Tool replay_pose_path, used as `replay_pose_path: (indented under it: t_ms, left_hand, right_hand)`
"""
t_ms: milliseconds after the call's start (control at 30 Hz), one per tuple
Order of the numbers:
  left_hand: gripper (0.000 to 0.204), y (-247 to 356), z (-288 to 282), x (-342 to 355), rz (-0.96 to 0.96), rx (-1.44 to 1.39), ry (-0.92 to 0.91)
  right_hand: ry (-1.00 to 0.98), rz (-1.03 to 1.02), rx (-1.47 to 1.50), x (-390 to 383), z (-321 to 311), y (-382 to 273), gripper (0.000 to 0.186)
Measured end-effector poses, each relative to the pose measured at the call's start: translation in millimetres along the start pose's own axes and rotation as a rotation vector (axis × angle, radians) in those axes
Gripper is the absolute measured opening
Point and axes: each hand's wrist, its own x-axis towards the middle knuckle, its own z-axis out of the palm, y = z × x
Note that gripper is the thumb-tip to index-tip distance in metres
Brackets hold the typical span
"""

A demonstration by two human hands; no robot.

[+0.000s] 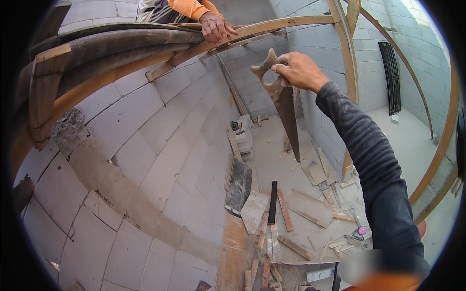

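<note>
My right hand [302, 71] reaches up and forward in a dark long sleeve, its fingers closed around the handle of a handsaw [287, 112]. The saw hangs with its tapered blade pointing down toward the floor, clear of the wood above. Beyond it, a curved wooden beam [286, 22] crosses the top of the view. Another person's hands [217, 30], in orange sleeves, rest on that beam to the left of the saw. My left hand is out of view.
A block wall [160, 145] rises at left, with wooden planks [121, 39] along its top. An upright post [347, 63] stands just right of the saw. Far below, the floor holds scattered boards [303, 213] and a pink tape measure [361, 231]. A black grille [390, 77] leans against the far right wall.
</note>
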Motion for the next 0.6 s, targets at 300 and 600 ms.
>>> replay_pose_path:
  t_ms: [300,600]
  left_hand:
    - [0.049,94,-57,-51,-0.367,-0.197,0.323]
    - [0.043,41,-18,-27,-0.435,-0.382,0.412]
  right_hand:
    - [0.23,-0.05,-0.121,163,15,-37,0.038]
    - [0.582,-0.393,-0.103,252,1,-41,0.043]
